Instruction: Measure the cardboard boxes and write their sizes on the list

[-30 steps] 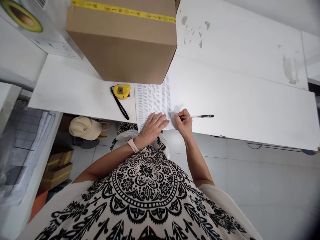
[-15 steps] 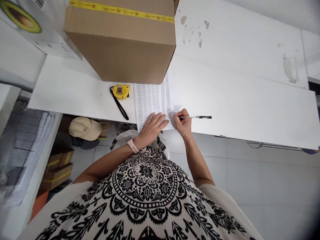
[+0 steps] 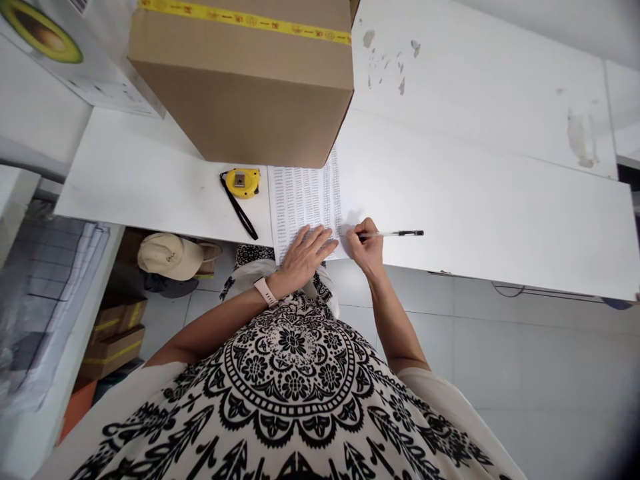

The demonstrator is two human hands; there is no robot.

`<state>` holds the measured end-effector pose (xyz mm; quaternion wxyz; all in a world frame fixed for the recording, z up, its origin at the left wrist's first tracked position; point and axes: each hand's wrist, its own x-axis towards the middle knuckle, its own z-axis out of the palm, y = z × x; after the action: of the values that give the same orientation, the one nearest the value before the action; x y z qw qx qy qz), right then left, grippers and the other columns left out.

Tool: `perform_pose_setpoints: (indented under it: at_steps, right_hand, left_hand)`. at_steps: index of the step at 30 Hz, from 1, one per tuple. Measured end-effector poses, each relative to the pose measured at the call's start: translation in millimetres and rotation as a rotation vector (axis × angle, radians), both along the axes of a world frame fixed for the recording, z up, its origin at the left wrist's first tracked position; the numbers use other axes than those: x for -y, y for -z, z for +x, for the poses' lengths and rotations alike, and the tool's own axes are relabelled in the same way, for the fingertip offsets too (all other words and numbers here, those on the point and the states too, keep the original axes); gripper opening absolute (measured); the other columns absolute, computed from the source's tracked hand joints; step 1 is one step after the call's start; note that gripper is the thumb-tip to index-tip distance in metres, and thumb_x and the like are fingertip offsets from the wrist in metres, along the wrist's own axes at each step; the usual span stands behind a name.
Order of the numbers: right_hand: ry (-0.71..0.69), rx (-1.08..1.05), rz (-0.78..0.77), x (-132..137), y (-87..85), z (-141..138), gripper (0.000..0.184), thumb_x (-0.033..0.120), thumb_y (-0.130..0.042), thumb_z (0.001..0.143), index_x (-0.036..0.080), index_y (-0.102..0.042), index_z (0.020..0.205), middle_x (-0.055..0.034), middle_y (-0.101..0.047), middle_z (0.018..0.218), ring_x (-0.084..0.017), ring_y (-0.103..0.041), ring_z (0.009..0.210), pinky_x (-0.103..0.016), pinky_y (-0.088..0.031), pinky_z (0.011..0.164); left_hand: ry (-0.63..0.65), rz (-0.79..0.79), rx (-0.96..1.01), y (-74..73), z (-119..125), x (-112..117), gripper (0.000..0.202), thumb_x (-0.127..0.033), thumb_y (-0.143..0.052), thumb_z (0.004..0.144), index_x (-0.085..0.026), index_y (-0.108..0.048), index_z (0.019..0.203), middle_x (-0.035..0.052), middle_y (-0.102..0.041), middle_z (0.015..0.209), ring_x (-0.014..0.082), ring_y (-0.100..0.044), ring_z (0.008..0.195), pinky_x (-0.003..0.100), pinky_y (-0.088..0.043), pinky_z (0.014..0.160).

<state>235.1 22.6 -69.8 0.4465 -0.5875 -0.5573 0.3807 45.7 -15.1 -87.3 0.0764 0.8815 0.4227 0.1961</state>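
Observation:
A printed sheet (image 3: 305,197) covered in columns of small text lies on the white table (image 3: 450,193), its far end under a cardboard box (image 3: 245,87). My left hand (image 3: 305,257) rests flat on the sheet's near end, fingers spread, a pink watch on the wrist. My right hand (image 3: 367,248) is closed on a clear pen (image 3: 393,234) with a black cap, its tip at the sheet's right edge.
A yellow tape measure (image 3: 243,182) with a black strap lies left of the sheet. A white box with an avocado picture (image 3: 60,53) stands at the far left. Under the table are a beige cap (image 3: 167,255) and taped cartons (image 3: 113,337).
The pen tip has shifted slightly left along the sheet's edge. My left hand has stayed flat on the paper.

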Motion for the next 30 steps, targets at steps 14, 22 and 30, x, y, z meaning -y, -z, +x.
perform_pose_setpoints:
  at_steps: [14,22,30]
  right_hand:
    - [0.013,0.028,0.035,-0.8,3.6,1.9,0.028,0.028,-0.066,0.08,0.025,-0.041,0.068,0.0069,-0.039,0.057,-0.011,-0.038,0.055,-0.027,-0.031,0.054]
    - [0.102,-0.008,0.119,-0.1,9.5,1.8,0.026,0.035,-0.066,0.088,0.025,-0.046,0.075,0.0062,-0.043,0.065,-0.012,-0.04,0.058,-0.028,-0.034,0.058]
    - [0.005,0.522,0.263,-36.1,4.7,31.7,0.028,0.02,-0.043,0.098,0.024,-0.067,0.112,-0.01,-0.07,0.11,-0.027,-0.057,0.106,-0.043,-0.045,0.09]
  left_hand:
    - [0.004,0.006,0.007,2.0,-0.3,0.7,0.044,-0.004,-0.044,0.1,-0.018,-0.06,0.138,0.013,-0.059,0.149,0.0292,-0.047,0.145,0.056,-0.035,0.122]
    - [0.001,0.007,0.004,1.6,0.1,0.1,0.046,-0.001,-0.044,0.098,-0.017,-0.06,0.137,0.0134,-0.058,0.148,0.0301,-0.048,0.144,0.056,-0.037,0.121]
    - [-0.061,-0.06,0.248,-39.1,-35.9,-11.1,0.038,-0.027,-0.061,0.099,-0.017,-0.055,0.136,0.0138,-0.059,0.145,0.0274,-0.051,0.14,0.052,-0.046,0.114]
